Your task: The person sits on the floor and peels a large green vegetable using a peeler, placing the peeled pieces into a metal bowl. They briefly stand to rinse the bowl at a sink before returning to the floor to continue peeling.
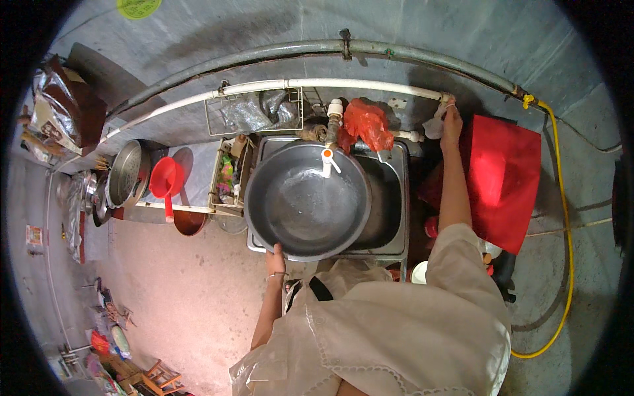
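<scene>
A large grey basin [317, 218] rests on the metal sink [402, 198], under a white plastic tap [327, 161] with an orange-red cap. Water appears to run from the tap into the basin. My left hand [276, 260] grips the basin's near rim, thumb on top. Up at the right, my right hand [451, 121] is raised to the end of the white pipe [366, 84], at a pale, thin plastic bag or cloth [434, 127]. Its fingers are partly hidden, so its hold is unclear. A red plastic bag [369, 123] hangs beside the tap.
Left of the sink are a basket of bottles [230, 171], a red ladle [167, 180] and a steamer pot [129, 173]. A wire rack [253, 111] hangs on the wall. At right are a red sheet [505, 183] and a yellow hose [564, 222].
</scene>
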A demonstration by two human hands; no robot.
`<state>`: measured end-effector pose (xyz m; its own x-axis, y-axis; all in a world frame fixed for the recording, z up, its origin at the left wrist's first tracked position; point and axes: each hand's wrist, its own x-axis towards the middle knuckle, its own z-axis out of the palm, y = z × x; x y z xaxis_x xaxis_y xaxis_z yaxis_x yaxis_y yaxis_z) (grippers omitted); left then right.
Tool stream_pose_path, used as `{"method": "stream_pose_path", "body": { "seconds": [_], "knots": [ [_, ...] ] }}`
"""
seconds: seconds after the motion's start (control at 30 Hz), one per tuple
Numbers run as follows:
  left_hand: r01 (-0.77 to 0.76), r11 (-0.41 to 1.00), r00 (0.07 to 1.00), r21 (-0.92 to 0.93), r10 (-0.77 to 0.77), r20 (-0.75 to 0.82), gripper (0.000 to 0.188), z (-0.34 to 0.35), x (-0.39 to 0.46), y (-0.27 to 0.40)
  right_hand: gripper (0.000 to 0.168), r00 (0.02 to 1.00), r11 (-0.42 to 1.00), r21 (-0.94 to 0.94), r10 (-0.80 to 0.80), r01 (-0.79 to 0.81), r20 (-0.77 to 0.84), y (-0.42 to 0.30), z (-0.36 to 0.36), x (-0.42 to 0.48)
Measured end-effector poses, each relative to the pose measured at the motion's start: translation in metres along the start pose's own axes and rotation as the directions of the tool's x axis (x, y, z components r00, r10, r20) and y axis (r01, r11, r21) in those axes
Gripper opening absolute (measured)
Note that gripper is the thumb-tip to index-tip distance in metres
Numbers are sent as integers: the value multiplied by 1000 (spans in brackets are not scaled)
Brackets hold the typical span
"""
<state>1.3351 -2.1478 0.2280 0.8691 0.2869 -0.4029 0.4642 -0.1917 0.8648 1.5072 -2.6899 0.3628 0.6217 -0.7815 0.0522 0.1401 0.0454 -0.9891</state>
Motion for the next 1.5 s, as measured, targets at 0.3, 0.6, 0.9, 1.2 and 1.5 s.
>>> {"method": "stream_pose_path", "body": {
  "seconds": [0.3, 0.6, 0.9, 1.2, 1.5],
  "knots": [
    [59, 997, 998, 52, -60, 5, 53, -4, 8, -12, 26, 995, 993, 71, -101, 99, 23, -1, -15, 30],
    [-68, 995, 998, 79, 68, 4, 50, -3, -1, -4, 24, 858, 789, -350, -504, 505, 103, -35, 13, 22],
    [-84, 988, 996, 130, 88, -25, 54, 3, -3, -10, 30, 442, 184, -414, -559, 891, 702, -53, 54, -19],
    [-4, 996, 998, 85, -1, 62, 54, 0, -12, 23, 20, 763, 747, -253, -645, 615, -50, 6, 39, -92],
    [-9, 991, 1000, 137, 11, -16, 56, -1, -3, -4, 12, 488, 290, 432, 735, -854, 471, 89, 64, -282]
  ]
}}
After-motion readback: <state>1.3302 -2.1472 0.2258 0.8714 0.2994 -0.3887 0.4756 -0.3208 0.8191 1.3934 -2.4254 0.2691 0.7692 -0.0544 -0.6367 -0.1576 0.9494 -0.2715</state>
